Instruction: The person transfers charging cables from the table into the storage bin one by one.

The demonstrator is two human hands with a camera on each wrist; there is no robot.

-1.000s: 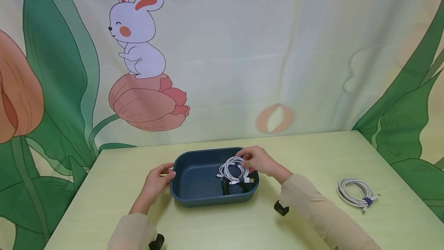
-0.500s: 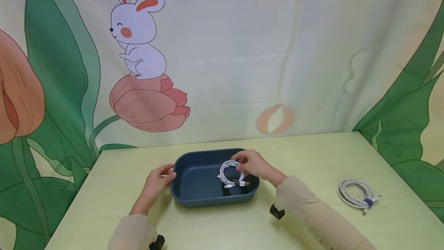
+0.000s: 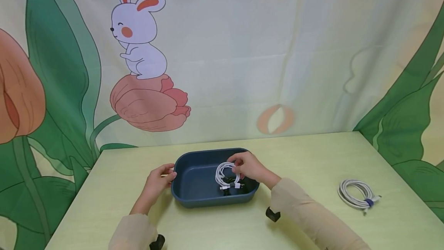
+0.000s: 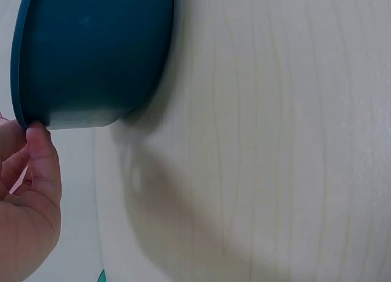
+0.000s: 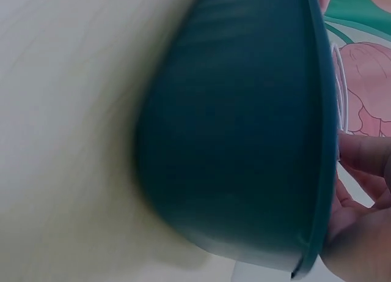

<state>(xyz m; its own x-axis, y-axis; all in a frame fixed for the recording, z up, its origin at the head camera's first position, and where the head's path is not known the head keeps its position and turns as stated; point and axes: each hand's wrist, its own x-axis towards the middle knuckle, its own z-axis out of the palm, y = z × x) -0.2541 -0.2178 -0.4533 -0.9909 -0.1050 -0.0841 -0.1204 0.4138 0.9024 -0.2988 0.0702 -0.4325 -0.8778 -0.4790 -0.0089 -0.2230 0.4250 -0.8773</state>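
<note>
- Grey cable [image 3: 348,200]: coiled, near table's [image 3: 312,157] right edge, untouched.
- Left hand [image 3: 157,184]: pinching tub's [image 3: 215,202] left rim.
- White cable [image 3: 218,176]: tub's right half, above dark items [image 3: 243,190]; contact unclear.
- Right hand [image 3: 250,167]: pinching white cable.
- Step, apparently: stowing; next calls for lowering, then releasing.

Head view looks fwd + down; wrist views v. close; all share bin [image 3: 198,182].
</note>
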